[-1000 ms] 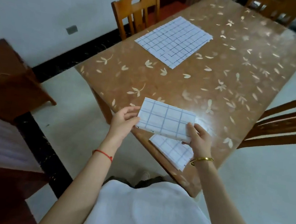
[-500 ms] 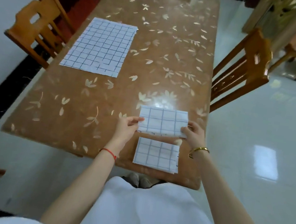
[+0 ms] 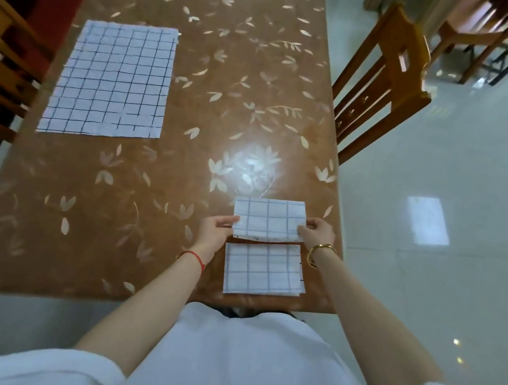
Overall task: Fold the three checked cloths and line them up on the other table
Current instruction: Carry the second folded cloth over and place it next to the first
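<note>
1. Lower centre-right of frame: the second folded cloth (image 3: 268,218) is held low over the table (image 3: 229,76), near its right edge. A dark strip under the near edge suggests it is not fully down; contact cannot be confirmed.
2. Left hand (image 3: 217,229) pinches the cloth's left short edge. Right hand (image 3: 316,233) pinches the right short edge, fingers curled over it. Both grips are on.
3. Just below it in frame, toward the table's near edge, the first folded cloth (image 3: 263,272) lies flat, untouched by either hand. A narrow gap of bare table separates the two; their long edges run roughly parallel.
4. Upper left of frame: the unfolded cloth (image 3: 112,80) lies spread flat, well apart from the folded pair.
5. Progress, as judged: two of three cloths are folded, one is set down, and one is being placed in line behind it. Left to do: release this one, then fold the spread cloth and add it to the row.
6. Whether this is the "other" table cannot be told, since the spread cloth lies on it too.
7. Surroundings: a wooden chair (image 3: 387,77) stands at the table's right side.
</note>
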### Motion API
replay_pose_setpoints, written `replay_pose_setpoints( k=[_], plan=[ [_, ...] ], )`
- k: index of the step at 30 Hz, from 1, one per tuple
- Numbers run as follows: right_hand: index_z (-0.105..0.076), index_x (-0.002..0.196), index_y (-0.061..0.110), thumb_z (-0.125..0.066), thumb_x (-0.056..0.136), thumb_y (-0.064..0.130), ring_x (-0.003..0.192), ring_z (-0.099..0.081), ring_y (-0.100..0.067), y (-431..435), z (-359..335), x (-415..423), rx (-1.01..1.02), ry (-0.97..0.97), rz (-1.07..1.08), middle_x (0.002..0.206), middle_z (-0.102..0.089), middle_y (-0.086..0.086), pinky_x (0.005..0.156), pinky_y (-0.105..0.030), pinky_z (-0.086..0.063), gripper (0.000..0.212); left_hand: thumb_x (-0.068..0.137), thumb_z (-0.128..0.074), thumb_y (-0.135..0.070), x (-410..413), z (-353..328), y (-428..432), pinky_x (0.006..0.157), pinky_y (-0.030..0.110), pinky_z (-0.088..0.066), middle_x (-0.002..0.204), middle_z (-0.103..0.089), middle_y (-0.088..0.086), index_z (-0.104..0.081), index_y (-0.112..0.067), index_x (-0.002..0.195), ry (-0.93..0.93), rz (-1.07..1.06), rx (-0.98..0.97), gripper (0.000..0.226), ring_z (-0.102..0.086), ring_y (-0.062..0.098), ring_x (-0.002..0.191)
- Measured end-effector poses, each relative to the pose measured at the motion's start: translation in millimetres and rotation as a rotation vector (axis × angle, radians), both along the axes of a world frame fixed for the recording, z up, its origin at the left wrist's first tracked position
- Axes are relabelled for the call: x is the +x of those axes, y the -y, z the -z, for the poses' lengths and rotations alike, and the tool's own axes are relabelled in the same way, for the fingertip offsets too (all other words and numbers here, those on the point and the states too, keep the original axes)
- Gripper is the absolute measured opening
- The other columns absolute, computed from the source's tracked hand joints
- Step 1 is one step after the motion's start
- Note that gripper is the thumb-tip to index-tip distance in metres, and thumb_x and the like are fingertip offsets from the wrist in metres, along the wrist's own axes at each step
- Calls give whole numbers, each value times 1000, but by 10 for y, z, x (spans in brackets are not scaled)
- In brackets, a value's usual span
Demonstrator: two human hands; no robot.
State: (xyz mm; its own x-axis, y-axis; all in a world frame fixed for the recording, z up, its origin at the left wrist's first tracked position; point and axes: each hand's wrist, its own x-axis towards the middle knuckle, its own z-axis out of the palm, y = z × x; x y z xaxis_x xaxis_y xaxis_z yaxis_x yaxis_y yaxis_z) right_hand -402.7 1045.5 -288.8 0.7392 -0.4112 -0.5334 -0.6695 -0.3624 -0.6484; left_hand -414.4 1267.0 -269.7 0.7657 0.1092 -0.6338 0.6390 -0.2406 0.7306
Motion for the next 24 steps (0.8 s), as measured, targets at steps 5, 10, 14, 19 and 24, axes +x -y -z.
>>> replay_pose_setpoints(
  k=[5, 10, 14, 19, 24],
  plan=[
    [-68, 106, 10, -60, 86, 11, 90, -59, -20, 9, 107, 73, -17, 2, -82, 92, -64, -3, 78, -26, -43, 21, 95, -55, 4, 86, 124, -2, 84, 5, -25, 135, -59, 10, -62, -7, 129, -15, -15, 51, 37, -50, 21, 130],
    [-65, 113, 12, -60, 87, 12, 90, -58, -17, 23, 168, 182, -26, -30, -137, 93, -62, 0, 78, -24, -43, 26, 91, -57, 8, 142, 211, -26, 101, 22, -42, 131, -63, 11, -66, -9, 125, -41, -16, 110, 40, -56, 20, 121],
    [-64, 109, 12, -62, 85, 9, 80, -56, -14, 40, 240, 207, -38, -54, -192, 82, -61, 2, 72, -23, -43, 24, 89, -56, 11, 136, 310, -51, 100, 25, -45, 127, -65, 10, -67, -9, 123, -44, -28, 136, 41, -59, 18, 113],
    [-58, 96, 14, -63, 83, 7, 72, -54, -15, 55, 336, 175, -47, -81, -200, 71, -55, 3, 58, -20, -40, 15, 91, -59, 6, 130, 352, -61, 92, 23, -44, 124, -66, 8, -68, -8, 123, -37, -38, 147, 36, -56, 13, 105],
    [-57, 93, 14, -63, 83, 8, 66, -53, -13, 59, 382, 175, -79, -65, -215, 68, -55, 4, 60, -23, -43, 13, 91, -63, 0, 139, 443, -85, 95, 29, -48, 121, -68, 7, -70, -11, 118, -28, -65, 154, 30, -61, 21, 113]
  ],
)
